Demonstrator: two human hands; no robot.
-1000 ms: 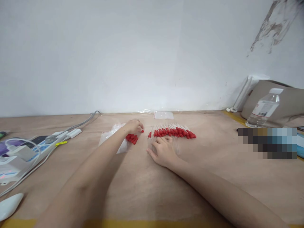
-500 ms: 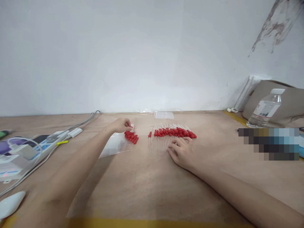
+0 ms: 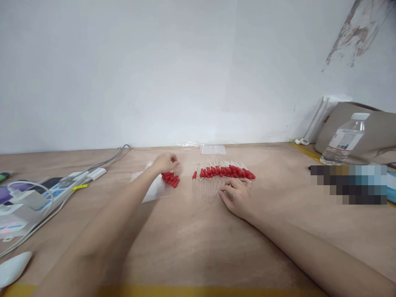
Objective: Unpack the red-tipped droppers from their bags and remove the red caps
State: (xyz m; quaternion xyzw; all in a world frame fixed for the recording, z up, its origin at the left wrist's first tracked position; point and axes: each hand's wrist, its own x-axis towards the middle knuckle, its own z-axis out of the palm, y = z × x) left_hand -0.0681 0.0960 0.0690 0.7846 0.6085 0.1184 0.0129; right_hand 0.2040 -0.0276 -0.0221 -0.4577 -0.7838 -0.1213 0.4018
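Observation:
My left hand point(image 3: 165, 163) is raised over the left pile, its fingertips pinched together. Whatever lies between them is too small and blurred to make out. Just below it, several loose red rubber bulbs point(image 3: 170, 179) lie on a clear plastic bag point(image 3: 153, 190). My right hand point(image 3: 239, 199) rests on the table, fingers loosely curved and apart, at the right end of a row of thin clear tubes point(image 3: 208, 190). Behind that row lie several red-bulbed droppers point(image 3: 233, 170), their tubes pointing toward the wall. One dropper point(image 3: 194, 175) lies a little apart at the left.
A power strip point(image 3: 52, 198) with plugs and cables runs along the left. At lower left is a white computer mouse point(image 3: 14, 268). A water bottle point(image 3: 346, 140) and a grey bag point(image 3: 377, 132) stand at right. A small clear packet point(image 3: 213, 149) lies near the wall.
My left hand has moved slightly right from above the loose bulbs; the red bulb seen at its fingertips no longer shows. The plastic bag beneath has shifted a little. My right hand has hardly moved.

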